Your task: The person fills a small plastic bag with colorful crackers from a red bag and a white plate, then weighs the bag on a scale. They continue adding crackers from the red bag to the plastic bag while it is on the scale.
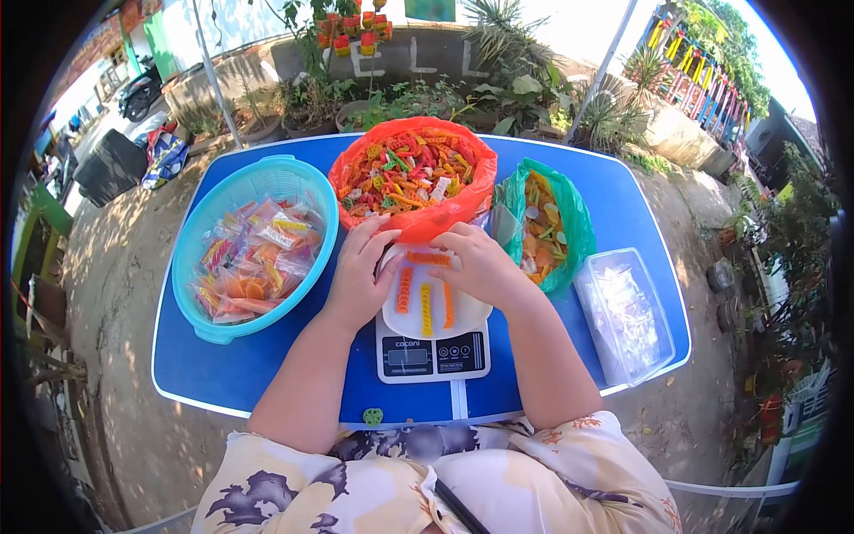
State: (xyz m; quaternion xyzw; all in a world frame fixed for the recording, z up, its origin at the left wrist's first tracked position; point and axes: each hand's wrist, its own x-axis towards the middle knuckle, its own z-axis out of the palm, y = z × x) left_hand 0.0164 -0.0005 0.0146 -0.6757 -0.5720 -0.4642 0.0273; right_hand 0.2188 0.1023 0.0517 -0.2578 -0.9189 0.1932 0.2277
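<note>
Now we have both our hands over the far side of the white plate (438, 321), which rests on the kitchen scale (433, 365). Our left hand (358, 267) is loosely spread, with its thumb beside the left rim and its fingers near the red bag (436, 228). Our right hand (480, 265) is curved over the plate, just beside an orange-red strip (429, 258) — we cannot tell if it pinches this one. On the plate we see also yellow and orange strips (426, 310).

The red bag stands open behind, full of colourful pieces. To its right is the green bag (566, 212), also open; to its left, the light blue basket (211, 327) with filled packets. The clear box (628, 318) holds thin plastic — at the right of the blue surface (525, 378).
</note>
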